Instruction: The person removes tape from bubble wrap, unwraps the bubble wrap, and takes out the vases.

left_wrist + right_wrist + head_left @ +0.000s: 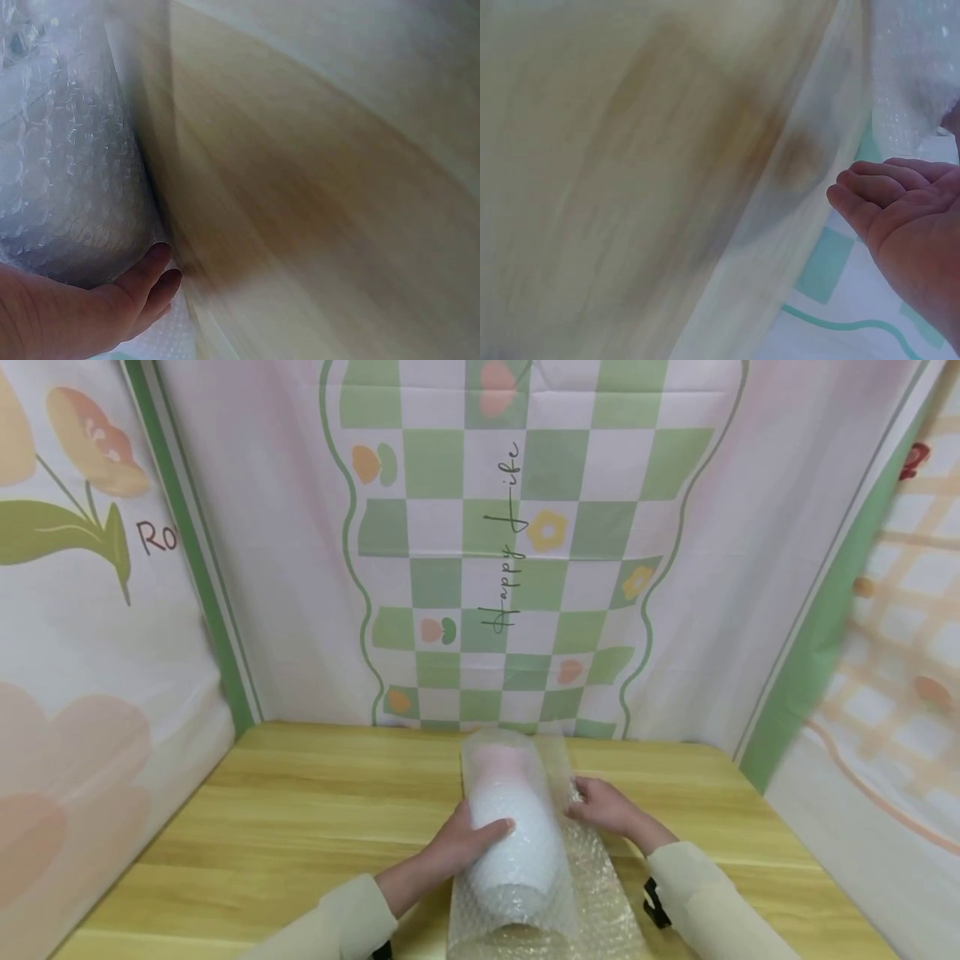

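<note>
A white, rounded vase-like object with a pink end [501, 762] lies on its side in clear bubble wrap [611, 893], its pink end toward the back curtain. My left hand [471, 845] grips the wrapped body from the left, thumb across the top. In the left wrist view, the fingertips [159, 253] curve against the bubble wrap [67, 150] low on its side. To the right, my right hand [606, 806] pinches the loose edge of the wrap between thumb and fingers. The right wrist view has the right hand [911, 206] beside the hanging wrap [907, 67].
The wood-grain table [315, 810] extends on both sides of the wrapped object. A checkered curtain [435, 527] hangs along the table's back edge, with printed side curtains [97, 635] left and right. A loose length of wrap runs toward the front.
</note>
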`<state>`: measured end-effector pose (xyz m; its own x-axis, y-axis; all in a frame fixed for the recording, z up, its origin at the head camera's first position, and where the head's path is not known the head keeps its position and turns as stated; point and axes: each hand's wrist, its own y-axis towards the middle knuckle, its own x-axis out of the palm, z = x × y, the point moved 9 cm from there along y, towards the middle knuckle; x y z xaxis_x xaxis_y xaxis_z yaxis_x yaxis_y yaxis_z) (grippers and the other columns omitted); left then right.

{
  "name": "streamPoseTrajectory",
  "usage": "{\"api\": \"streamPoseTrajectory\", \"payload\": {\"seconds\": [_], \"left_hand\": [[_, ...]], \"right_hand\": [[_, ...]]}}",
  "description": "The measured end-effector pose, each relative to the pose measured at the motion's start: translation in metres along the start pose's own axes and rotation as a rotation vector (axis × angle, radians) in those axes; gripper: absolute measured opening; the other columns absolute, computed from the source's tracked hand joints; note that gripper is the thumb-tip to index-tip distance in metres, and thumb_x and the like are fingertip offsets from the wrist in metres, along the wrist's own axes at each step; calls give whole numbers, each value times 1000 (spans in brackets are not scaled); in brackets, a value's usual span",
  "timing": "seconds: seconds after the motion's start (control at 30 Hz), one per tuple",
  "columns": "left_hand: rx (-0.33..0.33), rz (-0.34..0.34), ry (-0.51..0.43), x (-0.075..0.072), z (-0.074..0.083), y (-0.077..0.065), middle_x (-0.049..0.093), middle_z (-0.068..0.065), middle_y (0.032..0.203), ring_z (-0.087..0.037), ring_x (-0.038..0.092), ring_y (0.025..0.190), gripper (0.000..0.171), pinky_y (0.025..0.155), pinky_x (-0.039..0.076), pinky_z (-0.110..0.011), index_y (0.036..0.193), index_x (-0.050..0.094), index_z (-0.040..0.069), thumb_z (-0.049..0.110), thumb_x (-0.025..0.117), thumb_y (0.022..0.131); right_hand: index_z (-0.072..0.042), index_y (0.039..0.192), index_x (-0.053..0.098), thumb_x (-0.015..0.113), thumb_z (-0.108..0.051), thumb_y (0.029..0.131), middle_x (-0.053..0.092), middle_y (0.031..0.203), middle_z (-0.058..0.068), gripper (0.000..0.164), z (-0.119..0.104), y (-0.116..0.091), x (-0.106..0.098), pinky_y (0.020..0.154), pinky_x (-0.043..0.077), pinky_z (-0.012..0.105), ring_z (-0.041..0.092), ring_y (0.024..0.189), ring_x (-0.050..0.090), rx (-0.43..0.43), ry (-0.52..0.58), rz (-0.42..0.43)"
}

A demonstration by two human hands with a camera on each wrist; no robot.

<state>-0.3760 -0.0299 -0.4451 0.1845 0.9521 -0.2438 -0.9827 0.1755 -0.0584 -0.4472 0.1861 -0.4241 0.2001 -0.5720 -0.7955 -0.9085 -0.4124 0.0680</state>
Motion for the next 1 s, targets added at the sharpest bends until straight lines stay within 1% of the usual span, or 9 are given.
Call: {"api": "streamPoseTrajectory", "payload": {"seconds": [0.13,0.23,0.33,0.4,0.47,0.57,0.73,0.87,1.0], "left_hand": [[-2,1,2,0,1,0,49,-26,130,-42,50,117,94,94,45,-57,147,25,-5,49,70,85],[2,-3,-2,0,2,-1,49,-25,130,-41,50,117,93,93,45,-56,147,25,-5,48,70,85],[9,-9,-13,1,3,-1,50,-25,128,-40,51,115,91,92,46,-56,147,26,-4,46,70,86],[9,-10,-15,1,3,-1,50,-24,128,-40,52,114,91,91,47,-56,147,26,-4,46,70,86],[5,-12,-13,1,2,-1,50,-25,128,-41,52,114,91,90,47,-56,147,26,-4,46,70,86],[-1,-13,-7,1,2,-1,50,-25,128,-41,52,114,93,90,47,-57,147,25,-5,48,70,86],[-1,-15,-10,1,0,0,49,-26,129,-42,51,115,93,91,47,-57,148,24,-4,48,70,86],[-5,-20,-11,1,-1,0,47,-27,132,-43,50,117,95,92,46,-58,149,23,-4,49,69,86],[-1,-21,-12,1,-1,0,47,-27,132,-43,49,118,95,92,45,-58,149,22,-3,49,69,86]], "right_hand": [[18,133,44,71,-11,84,58,122,32,63,6,-1,2,97,43,56,45,113,55,4,2,2],[15,134,45,74,-11,82,61,119,28,66,9,-3,4,97,43,55,43,111,57,28,17,4],[11,135,47,77,-12,80,65,113,22,66,10,-5,4,95,45,54,39,107,59,43,24,4],[9,135,48,79,-13,79,65,113,20,68,10,-7,4,95,45,53,38,107,60,56,24,9],[10,136,46,80,-15,78,64,116,23,72,9,-8,4,96,44,54,41,109,58,46,3,7],[13,139,40,82,-17,77,57,125,29,80,9,-10,4,100,40,56,45,117,52,42,-16,3],[13,143,32,83,-20,76,45,138,33,91,15,-13,6,104,33,57,49,126,42,61,-28,4],[17,144,24,83,-21,76,36,141,37,98,18,-16,8,106,30,58,52,128,37,81,-50,6],[21,142,19,83,-22,76,31,141,41,102,19,-18,9,107,27,59,54,129,34,93,-77,8]]}}
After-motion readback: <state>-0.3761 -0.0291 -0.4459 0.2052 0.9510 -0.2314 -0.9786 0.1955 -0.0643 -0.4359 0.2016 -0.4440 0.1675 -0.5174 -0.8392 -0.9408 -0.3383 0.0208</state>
